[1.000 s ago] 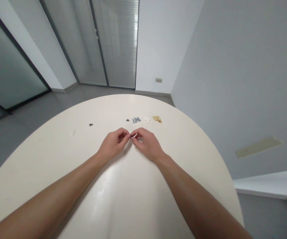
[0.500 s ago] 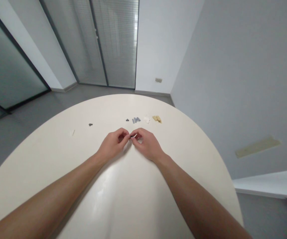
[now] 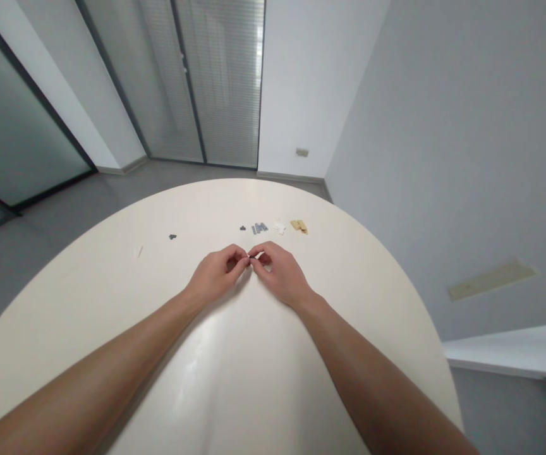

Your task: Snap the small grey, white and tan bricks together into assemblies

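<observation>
Near the middle of the white table, my left hand (image 3: 220,270) and my right hand (image 3: 277,270) meet fingertip to fingertip. Both are closed in a pinch on a small dark piece (image 3: 252,256), mostly covered by the fingers, so its kind does not show. Just beyond the hands lie a small black piece (image 3: 242,228), several blue-grey strips (image 3: 259,228), a few white pieces (image 3: 279,227) and a little pile of tan pieces (image 3: 299,225). Off to the left are another small black piece (image 3: 172,237) and a thin, pale sliver (image 3: 139,251).
The round white table (image 3: 235,379) curves away on both sides, with its far edge beyond the small pieces. Behind it stand a glass partition (image 3: 225,88) with blinds and a white wall (image 3: 320,76) with a socket. A grey wall (image 3: 443,158) rises on the right.
Both hands stay pinched together, and the fingertips have shifted very slightly with the dark piece. The pieces on the table lie as before.
</observation>
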Motion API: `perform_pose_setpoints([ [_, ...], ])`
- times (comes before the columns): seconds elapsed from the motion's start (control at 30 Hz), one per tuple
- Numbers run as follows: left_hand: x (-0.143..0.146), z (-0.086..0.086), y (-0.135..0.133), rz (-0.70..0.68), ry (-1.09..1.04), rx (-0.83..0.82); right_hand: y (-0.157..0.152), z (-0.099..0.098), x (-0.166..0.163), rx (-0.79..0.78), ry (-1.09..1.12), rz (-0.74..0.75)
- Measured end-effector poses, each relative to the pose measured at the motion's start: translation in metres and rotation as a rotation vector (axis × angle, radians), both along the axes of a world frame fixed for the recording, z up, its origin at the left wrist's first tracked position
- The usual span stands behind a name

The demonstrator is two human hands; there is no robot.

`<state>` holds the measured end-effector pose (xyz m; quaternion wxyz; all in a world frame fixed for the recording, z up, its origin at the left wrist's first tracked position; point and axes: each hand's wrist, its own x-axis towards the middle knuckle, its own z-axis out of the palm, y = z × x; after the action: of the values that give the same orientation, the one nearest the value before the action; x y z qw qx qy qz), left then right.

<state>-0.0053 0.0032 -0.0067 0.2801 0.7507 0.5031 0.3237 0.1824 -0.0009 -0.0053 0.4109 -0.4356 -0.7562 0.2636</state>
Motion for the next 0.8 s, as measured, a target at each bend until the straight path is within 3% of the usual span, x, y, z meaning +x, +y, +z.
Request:
perform_pose_setpoints([
  [0.17,-0.0002,0.0009,-0.0004,-0.001,0.050,-0.013,0.0032,-0.0017,0.0006,-0.006,0.055,-0.051],
  [0.47,0.0004,-0.0028,0.0012,-0.054,-0.041,-0.014,0.0026,-0.0041,-0.0002,0.036,-0.020,-0.039],
  [0.8,-0.0005,-0.0028,0.0016,-0.020,-0.037,0.001,0.0023,-0.0030,0.0007,0.056,0.007,-0.016],
])
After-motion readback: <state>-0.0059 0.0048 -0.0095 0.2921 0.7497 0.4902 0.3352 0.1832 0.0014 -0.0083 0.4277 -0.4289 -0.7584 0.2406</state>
